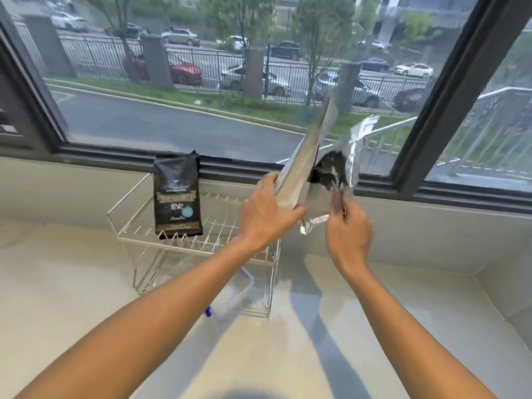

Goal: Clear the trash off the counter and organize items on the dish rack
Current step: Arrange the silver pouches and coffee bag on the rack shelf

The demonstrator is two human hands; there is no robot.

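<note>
Two hands working an opened foil bag above the right end of the dish rack [138, 226].

Left of the hands, a dark coffee bag [177, 194] is standing upright on the rack's top tier; a clear plastic container [236, 292] is sitting on the tier below. The left hand [267, 214] is closing around the flat foil bag [305, 159], while the right hand [348, 231] is pinching its torn silver-and-black flap [345, 165]. Any loose contents are likely spilling risks: the bag is tilting over the rack and counter [86, 283]. Motion blur is obscuring the right fingertips, and whether the bag is empty cannot be told.
</note>
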